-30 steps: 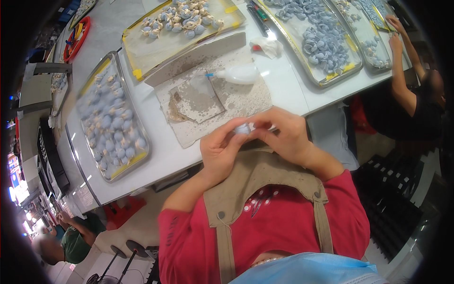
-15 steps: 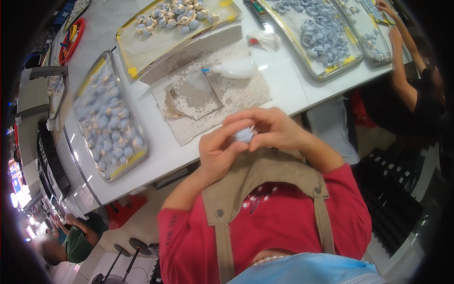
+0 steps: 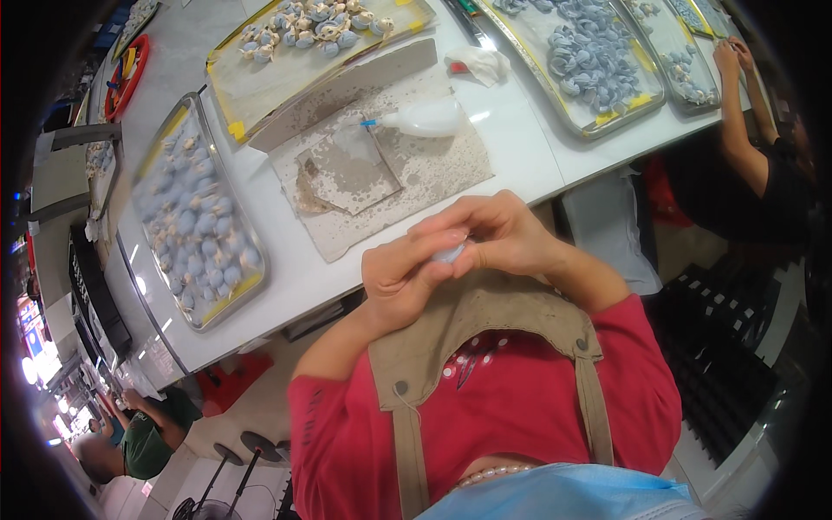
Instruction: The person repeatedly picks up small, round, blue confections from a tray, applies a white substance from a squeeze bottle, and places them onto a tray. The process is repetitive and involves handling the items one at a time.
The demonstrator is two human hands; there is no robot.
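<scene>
A small pale blue-grey rounded piece (image 3: pixel 449 253), like a flower bud, is held between my two hands in front of my apron. My left hand (image 3: pixel 397 270) is closed on it from the left, thumb and fingertips together. From the right, my right hand (image 3: pixel 504 236) pinches the same piece, its fingers bent over the top. Most of the piece is hidden by the fingers. Just beyond my hands lies a stained cardboard sheet (image 3: pixel 438 169) with a raised back flap. On that sheet rests a white squeeze bottle (image 3: pixel 429 119) with a blue tip.
To the left stands a metal tray (image 3: pixel 263 269) of blue-grey balls. A paper-lined tray (image 3: pixel 238 87) of similar buds is at the back. Another metal tray (image 3: pixel 598 132) holds curled blue-grey pieces, with a crumpled tissue (image 3: pixel 478 66) nearby. A co-worker's hands (image 3: pixel 732 56) are at far right.
My fingers have closed further over the pale piece, so less of it shows. At far right, the co-worker's hands have moved lower and come together.
</scene>
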